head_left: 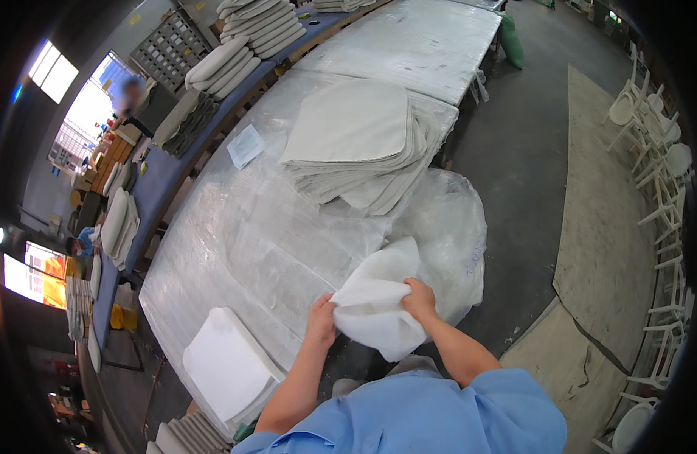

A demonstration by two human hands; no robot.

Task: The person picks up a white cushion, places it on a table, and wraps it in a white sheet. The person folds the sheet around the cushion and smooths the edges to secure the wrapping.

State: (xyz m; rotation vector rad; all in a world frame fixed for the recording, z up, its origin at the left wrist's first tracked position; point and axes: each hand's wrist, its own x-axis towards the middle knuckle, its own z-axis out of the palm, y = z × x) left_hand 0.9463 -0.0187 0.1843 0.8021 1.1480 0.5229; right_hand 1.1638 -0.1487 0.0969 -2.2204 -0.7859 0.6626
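Note:
A soft white fabric piece (pixel 378 295), folded and creased in the middle, is stretched between my hands just in front of my body. My left hand (pixel 321 319) is closed on its left edge. On the opposite side, my right hand (pixel 419 300) pinches a bunched fold of it. Beyond my hands, a stack of off-white fabric pieces (pixel 348 125) lies on the plastic-wrapped table (pixel 242 227), with its lower layers fanned out. A smaller pile of white sheets (pixel 226 363) lies at the table's near left corner.
A clear plastic bag (pixel 447 227) bulges over the table's right edge. A paper slip (pixel 246 147) lies on the wrap. Along the left, a blue-topped bench (pixel 155 178) carries cushion stacks (pixel 261 26). White chairs (pixel 666 151) line the far right, beside flat boards (pixel 605 227) on the floor.

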